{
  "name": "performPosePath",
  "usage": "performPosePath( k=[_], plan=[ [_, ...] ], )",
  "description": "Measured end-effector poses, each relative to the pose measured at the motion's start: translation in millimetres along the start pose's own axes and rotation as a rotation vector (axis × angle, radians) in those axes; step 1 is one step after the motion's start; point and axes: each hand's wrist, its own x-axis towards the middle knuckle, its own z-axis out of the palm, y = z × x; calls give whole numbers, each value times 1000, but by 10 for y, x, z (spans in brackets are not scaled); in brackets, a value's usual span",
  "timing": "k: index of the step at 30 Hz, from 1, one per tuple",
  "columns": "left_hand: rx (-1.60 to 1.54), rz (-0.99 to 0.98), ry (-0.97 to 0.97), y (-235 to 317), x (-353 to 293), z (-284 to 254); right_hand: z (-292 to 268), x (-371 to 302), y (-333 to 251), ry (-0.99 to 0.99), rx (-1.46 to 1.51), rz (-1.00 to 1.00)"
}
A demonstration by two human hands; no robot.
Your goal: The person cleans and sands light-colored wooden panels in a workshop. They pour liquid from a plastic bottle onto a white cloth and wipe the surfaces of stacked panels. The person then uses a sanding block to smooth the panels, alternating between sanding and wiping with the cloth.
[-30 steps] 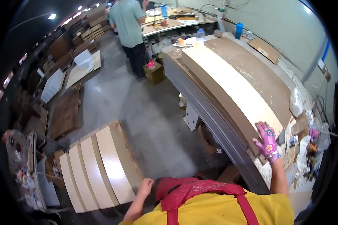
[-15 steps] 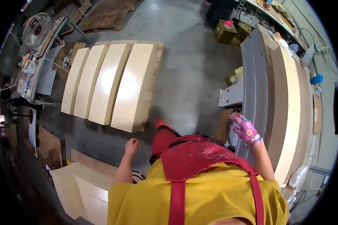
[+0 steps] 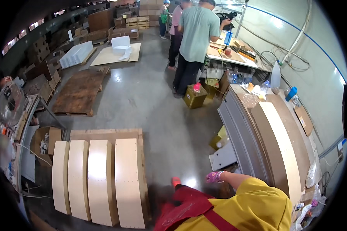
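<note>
My right hand, in a pink patterned glove, hangs at my side near the grey workbench. Its fingers look curled in, and nothing shows in them. My left hand is out of view. Along the bench top lies a long, pale, slightly curved wooden piece. On the floor ahead to my left, several similar pale wooden pieces rest side by side on a pallet. Neither visible hand nor arm touches them.
A bare wooden pallet lies farther ahead. People stand by a tool-strewn table. Metal cans sit on the floor beyond the bench. At left are a cluttered table and a cardboard box; white stacked sheets lie far off.
The view has tilted up and ahead, bringing in the far room and people. My left hand has dropped out of view. My right hand's fingers, loosely bent before, now look more curled.
</note>
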Motion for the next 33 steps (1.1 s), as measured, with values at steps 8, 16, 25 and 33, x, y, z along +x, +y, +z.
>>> performPosePath(
  k=[8, 16, 25, 33],
  plan=[
    [-578, -396, 157, 361, -552, 415, -1147, 2069, -29, -134, -395, -455],
    [-419, -828, 305, 892, -659, 691, -2241, 3682, -2260, 51, -207, -302],
    [-706, -906, 677, -489, 338, 1218, -2097, 5654, -3360, 169, -281, -312],
    [-924, -893, 483, -1497, 754, 1361, -1816, 6638, -3602, -185, 132, -69]
  ],
)
